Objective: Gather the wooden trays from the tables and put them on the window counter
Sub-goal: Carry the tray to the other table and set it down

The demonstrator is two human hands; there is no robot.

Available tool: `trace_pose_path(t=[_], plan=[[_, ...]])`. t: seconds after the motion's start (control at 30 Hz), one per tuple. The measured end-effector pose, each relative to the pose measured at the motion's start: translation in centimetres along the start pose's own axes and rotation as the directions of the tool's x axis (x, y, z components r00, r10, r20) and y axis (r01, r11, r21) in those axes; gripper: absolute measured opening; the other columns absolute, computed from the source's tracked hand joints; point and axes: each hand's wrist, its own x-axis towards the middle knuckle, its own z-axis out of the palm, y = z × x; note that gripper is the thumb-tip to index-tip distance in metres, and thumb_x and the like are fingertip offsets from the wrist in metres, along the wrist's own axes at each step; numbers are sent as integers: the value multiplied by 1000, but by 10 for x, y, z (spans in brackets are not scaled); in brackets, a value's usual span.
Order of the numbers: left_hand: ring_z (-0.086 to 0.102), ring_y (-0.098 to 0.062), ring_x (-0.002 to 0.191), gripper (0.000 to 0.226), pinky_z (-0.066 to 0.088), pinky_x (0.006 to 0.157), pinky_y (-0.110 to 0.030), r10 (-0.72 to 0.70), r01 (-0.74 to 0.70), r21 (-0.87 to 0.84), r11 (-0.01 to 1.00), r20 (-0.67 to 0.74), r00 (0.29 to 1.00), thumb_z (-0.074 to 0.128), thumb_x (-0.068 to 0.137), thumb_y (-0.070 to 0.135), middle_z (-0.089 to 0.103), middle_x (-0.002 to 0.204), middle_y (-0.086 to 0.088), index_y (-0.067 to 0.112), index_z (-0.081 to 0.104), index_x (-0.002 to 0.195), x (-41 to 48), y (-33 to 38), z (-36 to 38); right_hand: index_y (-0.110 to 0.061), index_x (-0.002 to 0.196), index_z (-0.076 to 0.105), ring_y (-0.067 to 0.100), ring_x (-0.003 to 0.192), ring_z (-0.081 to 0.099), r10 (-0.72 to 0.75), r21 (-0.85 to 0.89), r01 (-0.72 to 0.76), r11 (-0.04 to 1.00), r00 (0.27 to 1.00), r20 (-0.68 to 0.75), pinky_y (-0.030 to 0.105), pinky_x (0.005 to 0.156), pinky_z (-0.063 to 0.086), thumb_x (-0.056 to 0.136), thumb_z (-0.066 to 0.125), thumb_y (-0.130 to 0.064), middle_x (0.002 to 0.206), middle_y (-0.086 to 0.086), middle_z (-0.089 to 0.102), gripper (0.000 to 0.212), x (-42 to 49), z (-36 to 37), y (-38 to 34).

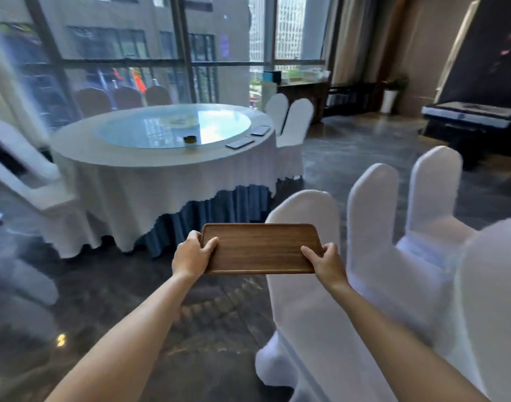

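I hold a rectangular brown wooden tray (260,248) level in front of me, above the dark floor. My left hand (192,253) grips its left short edge, thumb on top. My right hand (326,262) grips the right short edge the same way. The tray is bare inside. The window counter (302,82), a dark wooden sideboard, stands far off at the back right under the glass, with boxes and green items on it.
A round table (161,158) with a white cloth, a glass turntable, a small jar (190,140) and two phones (239,143) stands ahead left. White-covered chairs (373,227) crowd my right side, others ring the table. Open floor runs between them toward the counter. A dark console (471,114) is far right.
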Motion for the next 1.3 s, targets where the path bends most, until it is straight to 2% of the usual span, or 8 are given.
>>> trace_pose_path(t=[0.17,0.33,0.5,0.7,0.87,1.03,1.17,1.3], plan=[[61,-35,95,42,46,76,-38,-39,41,19,999,-78,996,55,89,39,67,104,-19,1,54,108,68,-40,-34,-11,98,42,22,85,57,-50,-6,51,999,991,122,37,77,49,84,60,-43,94,5,56,39,49,77,-44],[59,-35,101,46,47,83,-41,-106,107,-1,994,-132,986,55,88,40,66,109,-18,1,53,112,152,-71,-40,-4,115,43,20,90,49,-96,-10,99,995,981,166,30,76,37,83,61,-44,100,3,50,54,123,150,-77],[57,-35,108,45,45,86,-40,-153,153,-14,988,-174,973,56,88,41,65,113,-18,2,53,111,255,-86,-36,-6,114,43,18,85,49,-134,-3,138,990,969,208,28,70,35,83,59,-46,99,3,52,53,218,220,-110],[58,-35,103,45,42,78,-35,-147,145,-25,989,-211,966,57,87,40,65,108,-18,1,52,109,380,-80,-34,-5,112,43,19,84,49,-155,-5,160,987,963,221,30,70,36,84,58,-47,95,2,49,53,331,280,-162],[59,-35,102,46,45,81,-37,-169,167,-25,986,-171,971,57,87,41,65,110,-19,2,52,111,468,-77,-4,-5,113,43,19,82,48,-120,-35,130,991,970,209,30,68,36,85,57,-47,94,2,49,53,409,313,-169],[58,-37,106,50,45,87,-39,-155,156,7,988,-75,985,55,88,42,63,115,-21,0,50,116,565,-71,57,-4,112,44,18,80,47,-65,-80,77,994,988,142,26,55,32,84,59,-46,92,1,49,53,500,337,-154],[58,-35,101,50,45,81,-39,-129,129,7,992,33,991,54,89,43,62,113,-20,1,48,116,660,-61,108,-4,113,44,21,85,48,5,-92,3,996,996,86,30,70,36,83,59,-46,98,6,53,54,586,359,-147],[57,-37,102,49,40,78,-35,-111,116,-48,992,93,989,57,88,38,61,113,-24,-2,48,114,756,-41,141,-5,114,44,22,87,49,63,-127,-56,990,996,58,31,72,38,82,58,-49,105,9,56,56,672,376,-162]])
